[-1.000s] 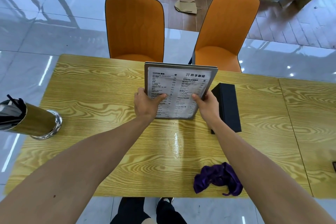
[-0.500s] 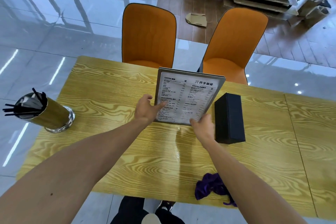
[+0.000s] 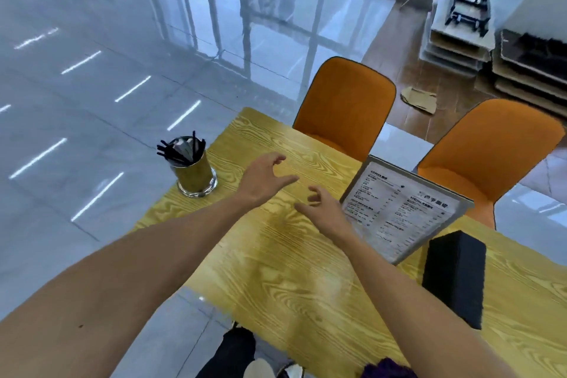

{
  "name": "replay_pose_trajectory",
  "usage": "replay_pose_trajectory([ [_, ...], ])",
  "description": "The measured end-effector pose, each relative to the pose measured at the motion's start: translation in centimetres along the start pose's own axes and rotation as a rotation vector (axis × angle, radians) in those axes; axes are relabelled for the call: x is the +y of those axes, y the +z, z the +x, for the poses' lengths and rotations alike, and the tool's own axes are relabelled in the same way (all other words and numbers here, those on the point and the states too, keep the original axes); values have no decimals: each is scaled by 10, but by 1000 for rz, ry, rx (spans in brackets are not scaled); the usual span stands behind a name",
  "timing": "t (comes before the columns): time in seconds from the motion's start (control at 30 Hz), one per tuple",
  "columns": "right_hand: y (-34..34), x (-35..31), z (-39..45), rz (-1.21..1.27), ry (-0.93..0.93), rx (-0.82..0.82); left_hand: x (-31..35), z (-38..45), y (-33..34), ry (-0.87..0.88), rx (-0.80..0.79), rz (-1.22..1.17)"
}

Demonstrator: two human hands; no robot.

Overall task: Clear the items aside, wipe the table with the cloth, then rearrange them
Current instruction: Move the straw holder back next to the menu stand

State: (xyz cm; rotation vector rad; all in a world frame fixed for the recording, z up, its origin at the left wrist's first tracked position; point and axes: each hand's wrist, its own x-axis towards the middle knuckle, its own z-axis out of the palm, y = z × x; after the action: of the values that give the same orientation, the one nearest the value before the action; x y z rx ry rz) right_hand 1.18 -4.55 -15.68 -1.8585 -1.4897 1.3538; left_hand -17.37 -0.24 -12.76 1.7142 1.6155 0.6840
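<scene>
A framed menu stand (image 3: 405, 209) stands upright on the yellow wooden table (image 3: 291, 279), with a black box (image 3: 454, 276) just to its right. A gold cup of black straws (image 3: 191, 167) sits at the table's far left corner. My left hand (image 3: 264, 181) hovers open over the table between the cup and the menu, fingers spread. Beside the menu's left edge, my right hand (image 3: 319, 209) is open and holds nothing. A purple cloth (image 3: 386, 370) shows partly at the bottom edge, near my right forearm.
Two orange chairs (image 3: 346, 107) (image 3: 487, 147) stand at the far side of the table. Glossy tiled floor lies to the left. Stacked flat boards (image 3: 527, 70) and a scrap of cardboard (image 3: 418, 98) lie on the wooden floor beyond.
Both hands have let go of the menu, which now stands by itself. They have moved left toward the straw cup, and my view has swung left.
</scene>
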Motion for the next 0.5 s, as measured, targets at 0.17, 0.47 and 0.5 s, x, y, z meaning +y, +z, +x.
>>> replay_pose_trajectory([
  [0.17,38,-65,39,-47,-156,-75,-31,5,-74,45,232,21],
  [0.47,118,-131,97,-122,-253,-236,-131,8,-157,-343,657,-267],
  [0.5,127,-133,103,-125,-259,-253,-143,7,-160,-414,657,-322],
])
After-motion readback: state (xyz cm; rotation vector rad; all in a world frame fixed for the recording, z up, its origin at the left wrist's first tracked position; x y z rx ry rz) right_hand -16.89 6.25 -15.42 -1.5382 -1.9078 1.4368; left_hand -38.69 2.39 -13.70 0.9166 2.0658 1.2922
